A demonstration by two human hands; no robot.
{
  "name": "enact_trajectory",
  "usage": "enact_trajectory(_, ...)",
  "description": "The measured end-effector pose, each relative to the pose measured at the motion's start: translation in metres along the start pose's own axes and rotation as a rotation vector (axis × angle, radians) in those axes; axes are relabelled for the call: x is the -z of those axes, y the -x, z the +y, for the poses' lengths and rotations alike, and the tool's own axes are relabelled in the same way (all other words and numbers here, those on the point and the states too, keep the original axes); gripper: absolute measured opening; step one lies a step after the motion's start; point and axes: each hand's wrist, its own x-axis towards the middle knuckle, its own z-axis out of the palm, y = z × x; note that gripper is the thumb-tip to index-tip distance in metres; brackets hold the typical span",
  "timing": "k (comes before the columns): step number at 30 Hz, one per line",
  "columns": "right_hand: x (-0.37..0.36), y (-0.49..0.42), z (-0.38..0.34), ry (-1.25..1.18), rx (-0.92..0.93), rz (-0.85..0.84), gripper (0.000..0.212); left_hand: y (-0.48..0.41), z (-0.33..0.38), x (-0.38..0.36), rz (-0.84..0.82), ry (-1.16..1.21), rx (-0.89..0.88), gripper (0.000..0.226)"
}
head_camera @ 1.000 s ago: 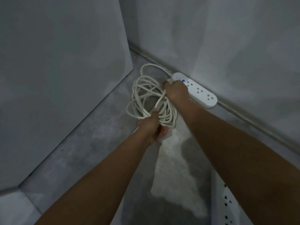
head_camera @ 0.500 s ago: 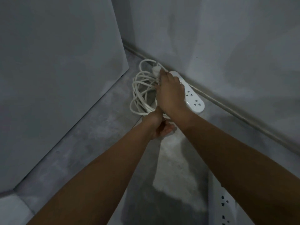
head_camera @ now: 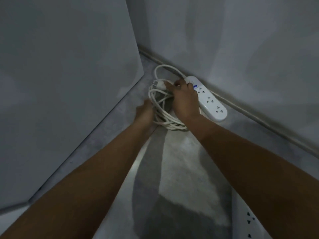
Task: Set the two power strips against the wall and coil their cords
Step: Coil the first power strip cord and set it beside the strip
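The power strip [head_camera: 209,99] is white and lies flat on the floor [head_camera: 181,161] just right of the frame's centre. Its long side is set against the base of the wall [head_camera: 241,49], its sockets face up, and a small blue light shows near its upper end. Its white cord [head_camera: 165,116] leaves that upper end, arcs up and left, and gathers into a loose coil of several loops on the floor just left of the strip.

The right hand [head_camera: 185,99] reaches over the coil from the lower right, thumb and forefinger pinching the plug [head_camera: 158,85] at its cord end. The plug's prongs point left, at the top of the coil. The left hand [head_camera: 145,112] is against the coil's left edge. It is blurred and its fingers are hidden, so I cannot tell whether they close on the loops.

A second power strip [head_camera: 250,221], also white, shows only in part at the lower right corner, beside the right forearm and well apart from the first. A thin pipe [head_camera: 259,121] runs along the foot of the wall behind the first strip. A tall grey panel [head_camera: 69,83] fills the left of the frame.
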Motion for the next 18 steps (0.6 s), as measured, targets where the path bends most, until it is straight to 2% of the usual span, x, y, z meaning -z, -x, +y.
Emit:
enact_trajectory(1, -0.002, -0.001, 0.002, -0.025, 0.014, 0.018, 0.056, -0.008, 0.003, -0.011, -0.022, 0.063, -0.003, 0.082)
enact_trajectory(3, -0.007, -0.004, 0.005, -0.060, 0.032, 0.044, 0.052, -0.032, 0.002, -0.032, 0.092, 0.130, -0.004, 0.109)
enact_trajectory(5, -0.011, -0.006, 0.009, -0.081, 0.060, 0.061, 0.049, -0.036, -0.007, -0.041, 0.274, 0.197, -0.121, 0.100)
enact_trajectory(6, -0.013, -0.007, 0.013, -0.087, 0.076, 0.076, 0.049, -0.022, -0.003, -0.042, 0.303, 0.210, -0.213, 0.090)
enact_trajectory(9, -0.018, -0.007, 0.020, -0.126, 0.092, 0.123, 0.049, -0.020, -0.013, -0.048, 0.206, 0.134, -0.505, 0.065)
enact_trajectory(13, -0.015, -0.006, 0.021, -0.210, 0.062, 0.139, 0.049, -0.038, -0.024, -0.041, 0.137, -0.160, -0.781, 0.053)
enact_trajectory(15, -0.012, -0.001, 0.022, -0.193, 0.069, 0.150, 0.051, -0.038, -0.029, -0.041, 0.116, -0.291, -0.830, 0.056)
enact_trajectory(18, -0.006, 0.002, 0.020, -0.177, 0.099, 0.090, 0.057, -0.032, -0.029, -0.044, 0.193, -0.526, -0.673, 0.070)
